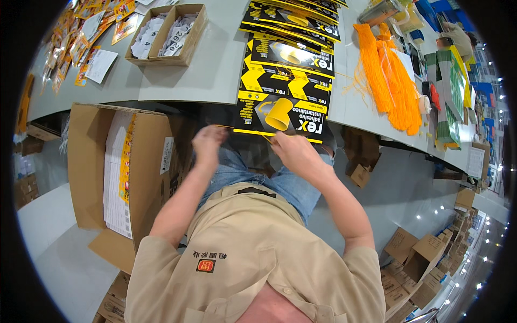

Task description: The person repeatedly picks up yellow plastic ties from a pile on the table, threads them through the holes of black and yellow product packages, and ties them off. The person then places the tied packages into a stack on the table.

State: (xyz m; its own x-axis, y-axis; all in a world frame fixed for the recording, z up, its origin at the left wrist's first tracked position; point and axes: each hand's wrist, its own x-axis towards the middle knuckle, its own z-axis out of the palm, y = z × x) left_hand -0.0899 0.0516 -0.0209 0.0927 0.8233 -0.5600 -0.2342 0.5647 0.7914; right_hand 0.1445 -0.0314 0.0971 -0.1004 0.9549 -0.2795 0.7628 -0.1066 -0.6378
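Note:
Over my lap, at the table's front edge, both hands hold an orange cord. My left hand (209,142), somewhat blurred, pinches one part of it. The other part runs to the closed fingers of my right hand (291,150), close to the lower edge of a black and yellow printed adhesive card (278,115). That card shows a yellow mug and juts over the table edge. Behind it, more such cards (293,56) lie overlapped in a long row. Bundles of orange cord (398,87) lie on the table to the right of the row.
A divided cardboard box (198,44) of paper slips stands at the table's back left, near orange packaged cards (78,44). An open carton (151,133) of cards is at my left. Green boxes (448,93) and a tape roll (424,101) lie right; a co-worker's hand (456,38) is beyond.

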